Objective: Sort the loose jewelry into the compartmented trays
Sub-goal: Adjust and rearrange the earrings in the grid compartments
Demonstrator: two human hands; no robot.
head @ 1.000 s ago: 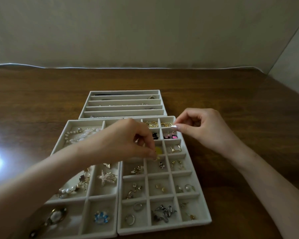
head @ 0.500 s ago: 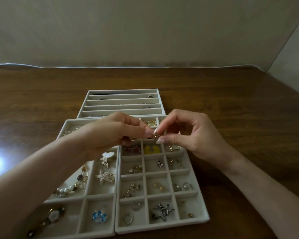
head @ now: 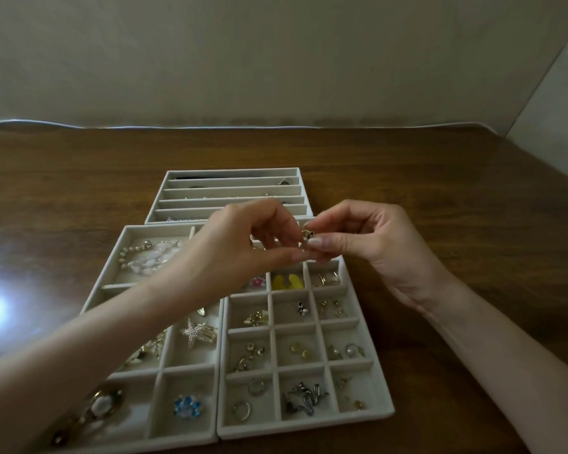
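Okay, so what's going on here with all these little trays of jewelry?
A person is sorting jewelry at a brown wooden table. The left hand and right hand together pinch one small gold piece with a dark bead, held in the air above the pale grid tray of small compartments. That tray, the pale tray of larger compartments beside it and the pale long-slotted tray behind already hold many pieces.

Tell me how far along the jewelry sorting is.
Mostly done, it seems: the left tray, right tray and far tray already hold pieces, such as the starfish clip. In hand: left hand and right hand pinch a small gold piece above the right tray. Left: setting it in a compartment.
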